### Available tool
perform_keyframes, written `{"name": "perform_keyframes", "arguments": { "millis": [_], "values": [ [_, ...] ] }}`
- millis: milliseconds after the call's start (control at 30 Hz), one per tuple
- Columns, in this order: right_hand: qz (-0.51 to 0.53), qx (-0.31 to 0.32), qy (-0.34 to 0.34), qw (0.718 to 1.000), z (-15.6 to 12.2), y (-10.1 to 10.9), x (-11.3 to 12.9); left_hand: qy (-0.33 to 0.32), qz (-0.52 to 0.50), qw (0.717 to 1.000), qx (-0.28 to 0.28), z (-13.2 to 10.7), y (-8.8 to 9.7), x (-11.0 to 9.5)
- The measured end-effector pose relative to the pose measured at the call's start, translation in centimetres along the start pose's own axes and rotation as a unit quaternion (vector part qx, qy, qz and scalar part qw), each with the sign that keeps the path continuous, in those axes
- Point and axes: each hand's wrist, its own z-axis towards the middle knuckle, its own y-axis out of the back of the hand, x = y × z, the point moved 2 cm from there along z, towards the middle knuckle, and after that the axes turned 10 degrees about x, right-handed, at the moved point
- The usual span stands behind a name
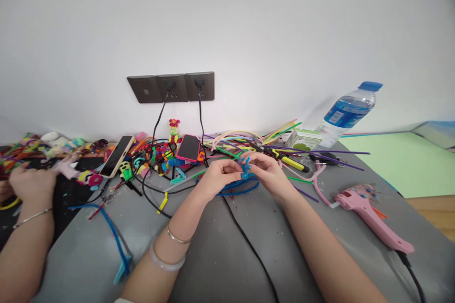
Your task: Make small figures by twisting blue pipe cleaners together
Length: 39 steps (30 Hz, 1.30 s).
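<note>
Between the fingertips of both my hands is a small twisted piece of blue pipe cleaner, held above the grey table. My left hand pinches it from the left, and my right hand grips it from the right. Part of it is covered by the fingers. Just beneath my hands lie more blue pipe cleaners, looped on the tabletop. Behind them spreads a heap of long pipe cleaners in many colours. Yellow-handled pliers rest beyond my right hand.
A pink glue gun lies at the right, its cord trailing forward. A water bottle leans near the wall. Two phones and small pipe cleaner figures lie at the back left. Another person's hand works at far left. Black cables cross the table.
</note>
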Motion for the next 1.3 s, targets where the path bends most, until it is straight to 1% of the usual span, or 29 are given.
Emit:
{"name": "perform_keyframes", "arguments": {
  "millis": [67, 133, 233, 300, 367, 467, 533, 600, 767, 900, 1000, 1067, 1133, 1167, 1300],
  "values": [
    [0.006, -0.005, -0.009, 1.000, 0.0, 0.0, -0.1, 0.009, 0.003, 1.000, 0.006, 0.0, 0.0, 0.2],
    [0.026, -0.018, -0.016, 0.999, 0.0, 0.1, -0.3, 0.002, 0.011, 1.000, 0.003, 0.2, 0.2, 0.5],
    [0.061, -0.048, -0.026, 0.997, 0.1, 0.0, -0.5, -0.041, 0.046, 0.998, -0.005, 0.4, 0.3, 0.8],
    [0.069, -0.070, -0.029, 0.995, 0.2, 0.0, -0.5, -0.078, 0.103, 0.992, -0.013, 0.3, 0.2, 0.9],
    [0.070, -0.086, -0.028, 0.993, 0.2, -0.1, -0.4, -0.098, 0.206, 0.973, -0.028, 0.1, 0.0, 0.8],
    [0.072, -0.087, -0.029, 0.993, 0.2, -0.2, -0.5, -0.116, 0.378, 0.917, -0.050, -0.3, -0.4, 0.5],
    [0.066, -0.084, -0.031, 0.994, 0.3, -0.3, -0.7, -0.124, 0.448, 0.883, -0.058, -0.5, -0.7, 0.4],
    [0.058, -0.090, -0.028, 0.994, 0.3, -0.2, -0.9, -0.123, 0.482, 0.865, -0.065, -0.5, -0.8, 0.5],
    [0.054, -0.109, -0.016, 0.992, 0.4, 0.1, -1.3, -0.118, 0.505, 0.851, -0.081, -0.4, -0.7, 0.7],
    [0.047, -0.110, -0.012, 0.993, 0.4, 0.1, -1.4, -0.113, 0.546, 0.826, -0.084, -0.4, -0.7, 0.7],
    [0.046, -0.112, -0.009, 0.993, 0.4, 0.0, -1.4, -0.122, 0.565, 0.811, -0.088, -0.5, -0.8, 0.8],
    [0.047, -0.112, -0.012, 0.993, 0.4, 0.0, -1.4, -0.125, 0.567, 0.808, -0.096, -0.5, -0.9, 0.8],
    [0.047, -0.107, -0.020, 0.993, 0.4, 0.1, -1.5, -0.126, 0.552, 0.818, -0.105, -0.4, -1.0, 0.9],
    [0.046, -0.104, -0.027, 0.993, 0.4, 0.1, -1.6, -0.124, 0.534, 0.829, -0.108, -0.4, -1.0, 0.9],
    [0.046, -0.092, -0.052, 0.993, 0.3, 0.4, -1.9, -0.099, 0.426, 0.893, -0.107, -0.1, -0.6, 1.1]
  ]
}}
